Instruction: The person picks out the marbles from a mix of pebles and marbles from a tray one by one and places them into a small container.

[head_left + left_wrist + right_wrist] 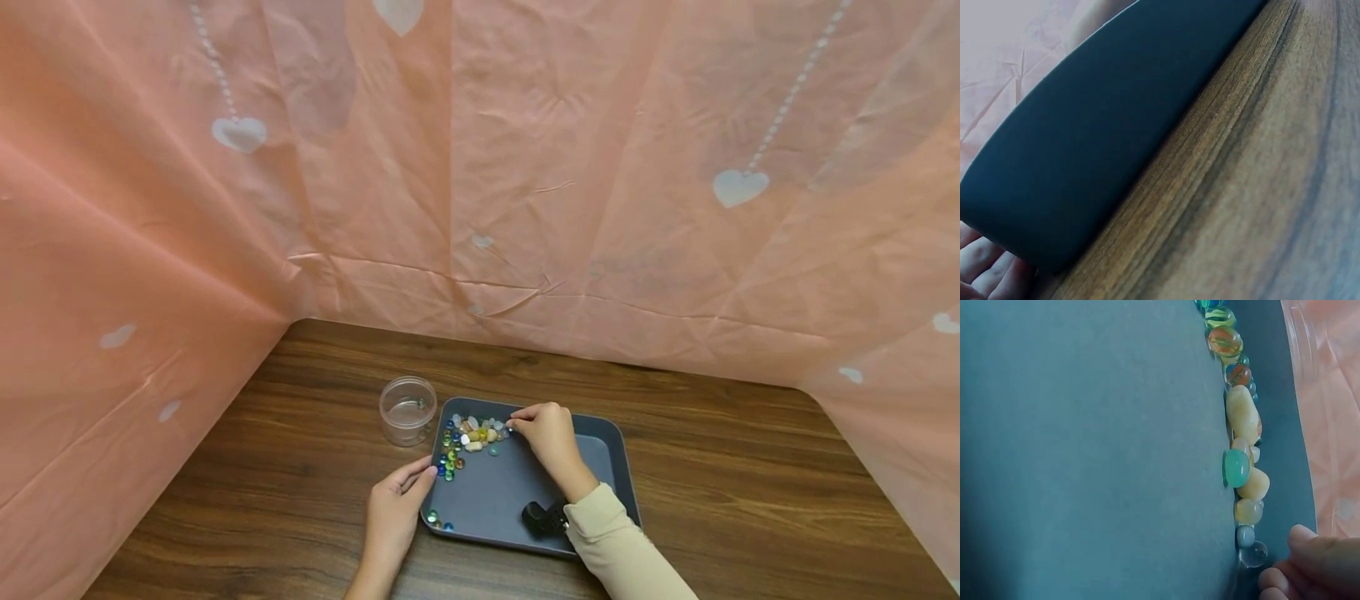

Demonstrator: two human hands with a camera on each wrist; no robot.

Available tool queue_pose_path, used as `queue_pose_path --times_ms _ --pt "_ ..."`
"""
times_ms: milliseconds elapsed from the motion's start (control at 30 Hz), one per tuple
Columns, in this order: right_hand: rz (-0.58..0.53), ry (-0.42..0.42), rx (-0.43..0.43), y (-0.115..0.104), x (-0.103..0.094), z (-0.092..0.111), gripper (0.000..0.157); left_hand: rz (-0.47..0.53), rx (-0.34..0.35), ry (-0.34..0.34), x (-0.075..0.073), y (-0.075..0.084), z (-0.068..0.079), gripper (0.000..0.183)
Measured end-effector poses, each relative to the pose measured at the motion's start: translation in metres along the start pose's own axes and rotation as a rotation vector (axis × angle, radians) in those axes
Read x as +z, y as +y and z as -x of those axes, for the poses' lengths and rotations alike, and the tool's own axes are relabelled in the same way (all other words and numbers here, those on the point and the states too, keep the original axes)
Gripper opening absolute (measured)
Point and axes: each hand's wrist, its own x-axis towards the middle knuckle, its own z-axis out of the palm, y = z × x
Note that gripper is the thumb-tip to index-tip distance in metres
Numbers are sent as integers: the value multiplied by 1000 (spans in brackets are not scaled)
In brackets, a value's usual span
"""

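Note:
A dark grey tray (510, 508) lies on the wooden table, with glass marbles (450, 461) along its left side and pale pebbles (474, 437) grouped near the back left corner. My left hand (397, 500) grips the tray's left rim, thumb on top; some of its fingers (985, 269) show by the tray's corner in the left wrist view. Over the back of the tray reaches my right hand (551, 437), thumb and bent fingers close beside a clear marble (1254, 554). I cannot tell whether they pinch anything. A green oval stone (1237, 467) sits in the same row.
Just left of the tray's back corner stands a clear round plastic tub (407, 421) with a small item inside. A black object (542, 518) shows under the right sleeve at the tray's front. Pink heart-patterned cloth (525, 208) hangs behind and beside the table (300, 467).

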Motion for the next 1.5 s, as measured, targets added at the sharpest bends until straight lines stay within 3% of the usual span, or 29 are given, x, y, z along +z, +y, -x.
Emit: queue_pose_path --times_ms 267,1167,1333,1500 --pt "15 -24 -4 1 3 -1 6 -1 10 4 -1 3 2 26" --pt "50 48 -14 -4 15 3 8 -7 24 -15 -4 3 2 31" --pt "-64 27 86 0 11 0 7 -15 28 -15 -2 2 2 29" --pt "-395 -27 263 2 9 -3 8 -19 29 -5 0 2 2 28"
